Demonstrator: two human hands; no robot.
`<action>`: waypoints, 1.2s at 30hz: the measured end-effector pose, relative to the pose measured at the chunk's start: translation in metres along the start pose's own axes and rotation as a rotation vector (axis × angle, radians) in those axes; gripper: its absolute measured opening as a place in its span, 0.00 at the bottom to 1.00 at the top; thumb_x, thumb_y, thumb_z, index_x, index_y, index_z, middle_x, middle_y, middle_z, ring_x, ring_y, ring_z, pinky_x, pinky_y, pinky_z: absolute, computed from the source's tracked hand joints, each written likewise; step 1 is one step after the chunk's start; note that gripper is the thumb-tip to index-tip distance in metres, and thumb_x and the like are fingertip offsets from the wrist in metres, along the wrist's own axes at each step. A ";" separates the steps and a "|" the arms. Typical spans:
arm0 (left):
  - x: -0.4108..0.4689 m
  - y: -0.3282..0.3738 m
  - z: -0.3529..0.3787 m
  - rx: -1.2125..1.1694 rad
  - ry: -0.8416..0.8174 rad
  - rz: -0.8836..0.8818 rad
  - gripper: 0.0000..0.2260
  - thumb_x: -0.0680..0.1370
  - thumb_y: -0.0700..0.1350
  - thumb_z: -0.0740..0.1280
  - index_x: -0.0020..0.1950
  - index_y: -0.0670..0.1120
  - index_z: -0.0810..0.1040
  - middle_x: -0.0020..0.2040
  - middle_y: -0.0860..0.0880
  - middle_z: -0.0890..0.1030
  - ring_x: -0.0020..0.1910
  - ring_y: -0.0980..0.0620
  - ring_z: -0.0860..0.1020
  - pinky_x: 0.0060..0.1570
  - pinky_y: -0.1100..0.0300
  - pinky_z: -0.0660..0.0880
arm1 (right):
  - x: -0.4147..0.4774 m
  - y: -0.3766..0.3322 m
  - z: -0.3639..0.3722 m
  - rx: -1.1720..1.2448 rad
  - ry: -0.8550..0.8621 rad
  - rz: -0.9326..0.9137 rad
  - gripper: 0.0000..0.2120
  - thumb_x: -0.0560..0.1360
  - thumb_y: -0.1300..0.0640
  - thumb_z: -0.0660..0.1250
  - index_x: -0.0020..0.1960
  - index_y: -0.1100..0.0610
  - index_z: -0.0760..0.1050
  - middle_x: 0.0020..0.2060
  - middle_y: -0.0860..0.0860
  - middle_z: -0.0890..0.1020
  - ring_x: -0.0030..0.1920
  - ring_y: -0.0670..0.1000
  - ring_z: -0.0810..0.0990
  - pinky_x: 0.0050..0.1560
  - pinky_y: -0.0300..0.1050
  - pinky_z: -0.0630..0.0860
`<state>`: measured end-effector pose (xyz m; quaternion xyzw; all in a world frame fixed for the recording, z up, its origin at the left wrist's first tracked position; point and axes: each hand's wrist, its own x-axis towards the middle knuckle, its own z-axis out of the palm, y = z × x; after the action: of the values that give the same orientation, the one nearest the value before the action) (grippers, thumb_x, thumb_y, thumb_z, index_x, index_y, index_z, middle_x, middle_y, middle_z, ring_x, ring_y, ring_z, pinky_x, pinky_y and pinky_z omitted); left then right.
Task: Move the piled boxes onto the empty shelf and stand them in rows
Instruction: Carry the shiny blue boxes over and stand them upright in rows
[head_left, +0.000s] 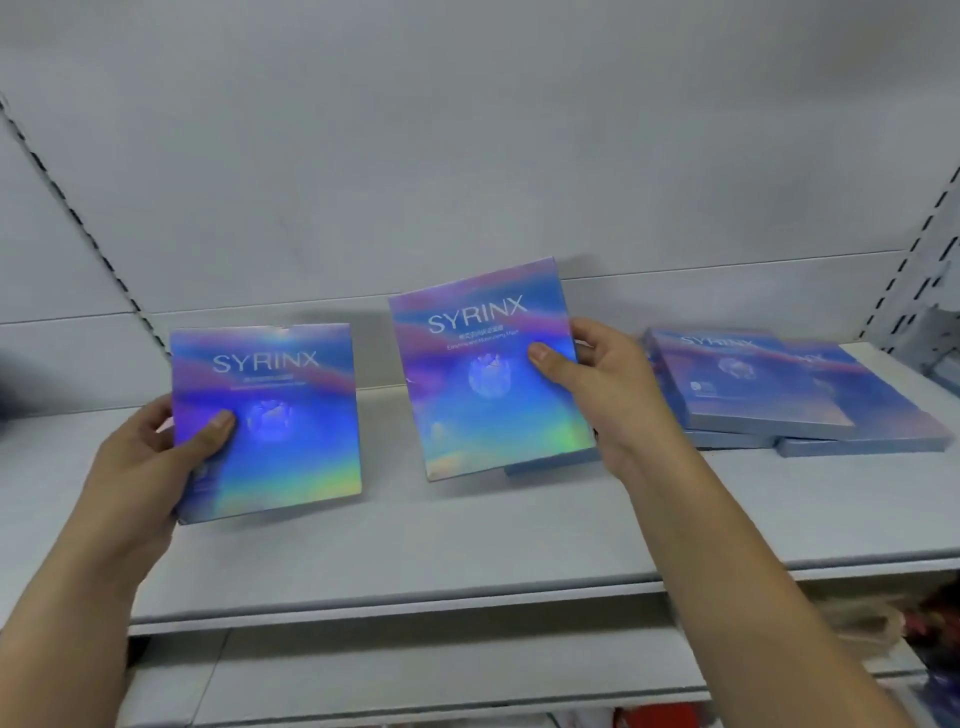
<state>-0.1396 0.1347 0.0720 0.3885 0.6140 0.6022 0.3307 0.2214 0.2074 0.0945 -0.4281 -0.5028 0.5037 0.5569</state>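
Head cam: one SYRINX box (270, 415) was gripped upright by L hand (150, 452), thumb on its front. A 2nd box (488, 374) was gripped, tilted, by R hand (597, 384), thumb on front. Both were seen over the shelf (415, 545); piled boxes (779, 384) were seen flat at far right.

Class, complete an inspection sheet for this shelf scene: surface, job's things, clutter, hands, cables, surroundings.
Surface: grey shelf, holding the pile.
Job's things: left box upright, right box tilted, both held; pile of boxes lying flat at right.
Clutter: nothing seen.
Hands: left hand grips left box; right hand grips right box.
Cables: nothing seen.
Surroundings: grey back panel, slotted uprights, blurred goods below.
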 end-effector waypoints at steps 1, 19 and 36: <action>0.000 0.000 -0.008 -0.013 -0.002 0.016 0.17 0.76 0.43 0.72 0.65 0.47 0.79 0.53 0.48 0.86 0.38 0.54 0.87 0.37 0.53 0.85 | -0.003 0.001 0.008 0.009 0.004 0.009 0.09 0.77 0.65 0.71 0.55 0.56 0.81 0.43 0.48 0.88 0.43 0.48 0.87 0.45 0.45 0.84; 0.032 -0.036 -0.246 -0.274 -0.095 0.106 0.15 0.77 0.38 0.69 0.64 0.45 0.79 0.57 0.48 0.87 0.52 0.51 0.85 0.53 0.55 0.83 | -0.097 0.042 0.254 0.009 0.146 0.018 0.11 0.75 0.59 0.74 0.56 0.53 0.80 0.51 0.52 0.88 0.50 0.55 0.86 0.50 0.51 0.81; 0.008 -0.040 -0.330 -0.256 -0.101 -0.017 0.15 0.75 0.39 0.70 0.62 0.45 0.80 0.56 0.44 0.87 0.49 0.48 0.87 0.44 0.56 0.84 | -0.098 0.068 0.366 0.125 0.013 0.038 0.11 0.77 0.64 0.71 0.59 0.58 0.81 0.52 0.53 0.88 0.47 0.53 0.86 0.46 0.48 0.83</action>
<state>-0.4352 -0.0168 0.0512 0.3678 0.5181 0.6525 0.4130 -0.1494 0.1080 0.0615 -0.4052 -0.4585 0.5419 0.5761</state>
